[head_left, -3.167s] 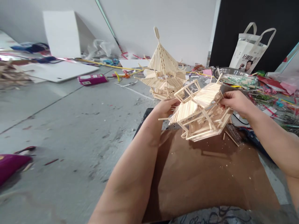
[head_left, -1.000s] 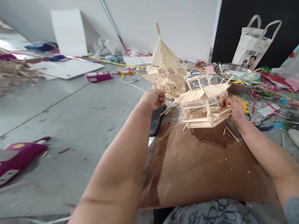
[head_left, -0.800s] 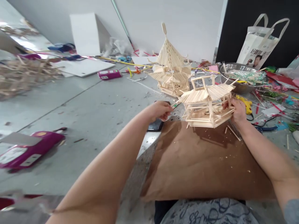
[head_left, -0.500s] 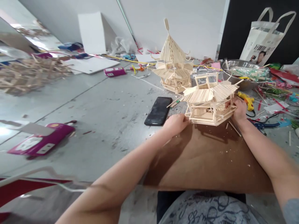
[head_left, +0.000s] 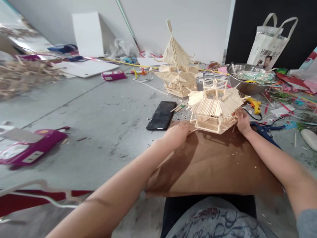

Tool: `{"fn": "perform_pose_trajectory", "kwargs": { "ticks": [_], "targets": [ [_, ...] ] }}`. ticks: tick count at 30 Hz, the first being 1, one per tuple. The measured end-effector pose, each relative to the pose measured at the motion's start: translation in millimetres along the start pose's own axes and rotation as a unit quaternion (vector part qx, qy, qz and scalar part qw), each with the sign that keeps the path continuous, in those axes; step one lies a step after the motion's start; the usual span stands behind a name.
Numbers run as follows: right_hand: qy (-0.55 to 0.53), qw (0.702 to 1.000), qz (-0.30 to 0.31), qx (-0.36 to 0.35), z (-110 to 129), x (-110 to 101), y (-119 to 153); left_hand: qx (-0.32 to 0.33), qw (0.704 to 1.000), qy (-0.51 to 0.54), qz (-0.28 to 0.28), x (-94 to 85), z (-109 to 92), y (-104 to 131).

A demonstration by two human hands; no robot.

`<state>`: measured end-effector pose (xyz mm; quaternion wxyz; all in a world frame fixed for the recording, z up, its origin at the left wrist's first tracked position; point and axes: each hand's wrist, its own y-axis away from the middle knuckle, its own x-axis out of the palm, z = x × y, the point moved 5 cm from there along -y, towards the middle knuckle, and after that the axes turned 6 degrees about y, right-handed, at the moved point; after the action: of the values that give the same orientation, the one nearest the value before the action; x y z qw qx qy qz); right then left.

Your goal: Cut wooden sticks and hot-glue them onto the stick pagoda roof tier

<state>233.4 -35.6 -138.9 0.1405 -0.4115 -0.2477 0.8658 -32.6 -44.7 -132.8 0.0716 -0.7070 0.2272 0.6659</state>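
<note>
A wooden stick pavilion point(head_left: 215, 109) with a slatted roof and an open-railed base stands on brown paper point(head_left: 215, 172). My right hand point(head_left: 243, 121) holds its right side, the fingers closed round the base's corner and partly hidden behind it. My left hand point(head_left: 179, 134) rests on the paper's left edge, just left of the base, fingers closed on a thin wooden stick point(head_left: 193, 131). Behind stands a taller stick pagoda point(head_left: 177, 71) with a pointed roof. A black phone point(head_left: 161, 116) lies left of the pavilion.
Purple power strips point(head_left: 37, 148) lie at the left. At the right are a metal bowl point(head_left: 241, 86) of wrapped sticks, a yellow glue gun point(head_left: 254, 105), blue pliers point(head_left: 266, 132) and a white bag point(head_left: 266, 48). More stick work point(head_left: 27, 77) sits far left.
The pavilion has turned and its roof now tilts more toward me. My left hand has come slightly away from its base. The whole view has shifted.
</note>
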Motion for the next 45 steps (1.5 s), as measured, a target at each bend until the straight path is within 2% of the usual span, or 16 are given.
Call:
{"fn": "perform_pose_trajectory", "kwargs": {
  "ticks": [3, 7, 13, 17, 23, 28, 31, 33, 36, 41, 43, 45],
  "targets": [
    [0.023, 1.000, 0.000, -0.002, -5, -8, 4, 0.022, 1.000, -0.005, 0.011, 1.7, -8, 6],
    [0.049, 0.998, 0.035, -0.008, -6, -12, 3, 0.042, 0.999, -0.008, 0.008, 1.8, -15, 5],
    [0.066, 0.994, 0.086, -0.001, -13, -11, 6, 0.030, 0.999, -0.015, 0.010, 4.1, -20, 10],
    [0.070, 0.989, 0.128, 0.005, -17, -11, 9, 0.023, 1.000, -0.013, 0.014, 1.7, -30, 19],
    [0.042, 0.983, 0.181, 0.004, -9, -10, 4, 0.014, 1.000, -0.004, -0.002, -5.6, -46, 28],
    [0.033, 0.981, 0.193, 0.011, 6, 1, -3, 0.080, 0.997, 0.024, -0.006, -2.5, -65, 28],
    [0.051, 0.980, 0.188, 0.029, 12, 10, -6, 0.141, 0.984, 0.113, -0.002, 0.0, -85, 25],
    [0.076, 0.980, 0.177, 0.045, 11, 7, -6, 0.169, 0.968, 0.188, -0.002, 1.0, -96, 21],
    [0.125, 0.979, 0.148, 0.066, 4, -19, -1, 0.179, 0.948, 0.262, 0.006, 5.4, -103, 14],
    [0.230, 0.963, 0.081, 0.116, -25, -96, 26, 0.143, 0.907, 0.396, 0.001, 15.0, -98, 6],
    [0.276, 0.948, 0.077, 0.136, -39, -116, 40, 0.130, 0.891, 0.436, -0.012, 17.5, -96, 5],
    [0.326, 0.925, 0.110, 0.159, -53, -123, 53, 0.124, 0.877, 0.463, -0.021, 19.2, -95, 5]
  ]
}}
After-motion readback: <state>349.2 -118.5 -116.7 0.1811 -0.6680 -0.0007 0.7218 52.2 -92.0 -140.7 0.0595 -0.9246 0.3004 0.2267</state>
